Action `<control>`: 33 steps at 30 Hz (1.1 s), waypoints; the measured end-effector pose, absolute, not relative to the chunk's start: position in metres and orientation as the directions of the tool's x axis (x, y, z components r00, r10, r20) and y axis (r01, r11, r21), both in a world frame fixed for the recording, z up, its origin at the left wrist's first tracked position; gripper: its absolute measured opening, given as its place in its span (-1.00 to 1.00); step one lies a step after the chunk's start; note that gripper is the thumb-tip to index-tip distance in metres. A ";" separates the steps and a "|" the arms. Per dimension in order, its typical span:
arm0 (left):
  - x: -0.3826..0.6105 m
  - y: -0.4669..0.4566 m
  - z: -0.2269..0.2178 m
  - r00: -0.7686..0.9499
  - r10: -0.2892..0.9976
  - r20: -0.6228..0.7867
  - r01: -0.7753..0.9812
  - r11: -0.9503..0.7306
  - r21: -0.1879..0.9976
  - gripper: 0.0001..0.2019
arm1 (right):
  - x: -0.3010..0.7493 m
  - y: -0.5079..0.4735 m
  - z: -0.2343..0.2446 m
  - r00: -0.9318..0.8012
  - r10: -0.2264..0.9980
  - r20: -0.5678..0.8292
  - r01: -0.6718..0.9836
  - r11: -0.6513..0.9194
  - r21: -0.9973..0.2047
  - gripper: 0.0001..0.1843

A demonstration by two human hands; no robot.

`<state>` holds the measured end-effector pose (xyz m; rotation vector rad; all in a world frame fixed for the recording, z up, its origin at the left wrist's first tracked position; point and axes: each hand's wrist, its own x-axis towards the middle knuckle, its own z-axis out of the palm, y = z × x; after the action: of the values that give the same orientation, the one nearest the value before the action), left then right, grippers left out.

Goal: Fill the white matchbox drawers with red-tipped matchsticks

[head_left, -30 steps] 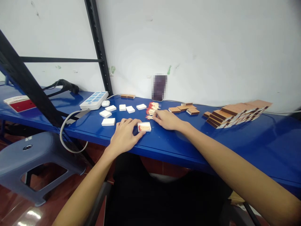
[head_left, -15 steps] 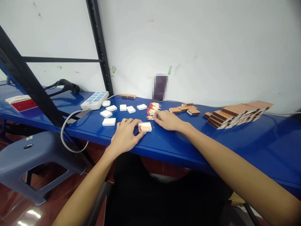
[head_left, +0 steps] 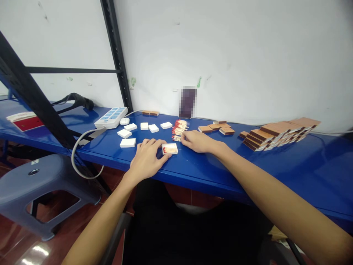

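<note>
My left hand (head_left: 147, 156) grips a small white matchbox tray (head_left: 174, 146) by its left end, thumb at the near side and fingers at the far side. Several red-headed matches (head_left: 170, 150) lie inside it. At the near right edge of a heap of loose matches (head_left: 179, 127), my right hand (head_left: 196, 141) is closed in a pinch on the match ends. The fingertips are partly hidden, so how many matches they hold cannot be made out. White trays (head_left: 128, 142) lie scattered to the left, their insides not visible.
Brown matchbox sleeves (head_left: 214, 127) lie behind my right forearm. A large stack of matchboxes (head_left: 275, 134) stands to the right. On the left are a power strip (head_left: 111, 117), a white earbud case (head_left: 124, 121) and a black shelf post (head_left: 117, 51). A blurred phone-like object (head_left: 188, 103) leans on the wall.
My right hand has shifted very slightly at the edge of the match heap. The left hand and the tray have stayed in place.
</note>
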<state>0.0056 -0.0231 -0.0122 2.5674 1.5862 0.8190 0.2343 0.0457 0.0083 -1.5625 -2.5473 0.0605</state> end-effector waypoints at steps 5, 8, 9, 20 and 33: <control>0.005 -0.023 -0.013 0.348 0.837 0.422 0.831 -0.484 0.275 -0.61 | 0.235 0.045 0.008 -0.454 0.884 0.109 0.884 0.463 -0.064 -0.70; 0.005 -0.023 -0.013 0.349 0.836 0.425 0.830 -0.486 0.274 -0.61 | 0.233 0.043 0.010 -0.475 0.866 0.155 0.866 0.492 -0.093 -0.74; 0.005 -0.023 -0.013 0.348 0.835 0.426 0.830 -0.485 0.274 -0.61 | 0.232 0.041 0.012 -0.484 0.856 0.184 0.853 0.508 -0.123 -0.77; 0.006 -0.024 -0.012 0.340 0.840 0.423 0.833 -0.477 0.278 -0.63 | 0.223 0.022 0.029 -0.664 0.742 0.089 0.597 0.599 -0.533 -0.88; 0.005 -0.024 -0.011 0.345 0.842 0.414 0.819 -0.486 0.305 -0.64 | 0.215 0.022 0.021 -0.647 0.690 0.324 0.634 0.723 -0.274 -0.94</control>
<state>0.0048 -0.0238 -0.0108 2.5403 1.5700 0.8247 0.2154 0.0219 0.0215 -1.0190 -2.5207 0.1894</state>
